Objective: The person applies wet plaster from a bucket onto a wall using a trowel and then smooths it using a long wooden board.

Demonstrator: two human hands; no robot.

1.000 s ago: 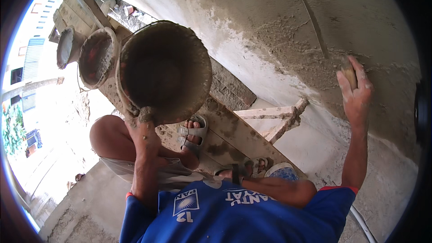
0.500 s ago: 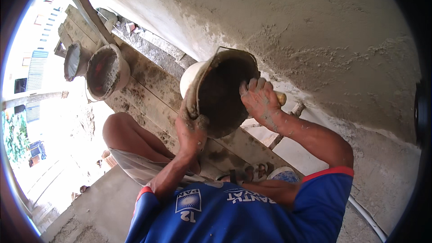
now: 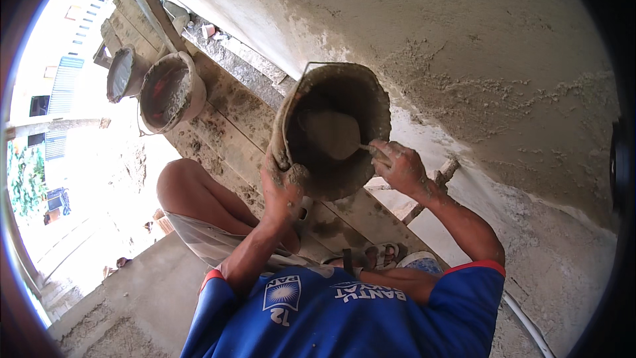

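Observation:
A mortar-caked bucket (image 3: 308,181) is tilted toward me, gripped at its lower left rim by my left hand (image 3: 283,189), whose fingers are closed round it. My right hand (image 3: 403,171) is closed on the handle of a trowel (image 3: 334,134) at the bucket's right edge; the trowel's grey blade lies inside the bucket. The rough plastered wall (image 3: 477,53) rises just beyond both, with a crusted band of mortar across it.
Two dirty buckets (image 3: 195,96) (image 3: 136,66) stand at the upper left on the plank platform (image 3: 225,152), beside a slanting post (image 3: 146,6). A wooden support (image 3: 445,176) meets the wall at right. My knee and sandalled feet are on the planks. A bright drop with buildings lies left.
My right hand has come down from the wall to the bucket, and the trowel blade has gone inside it. The bucket has moved rightward and tilted in my left hand.

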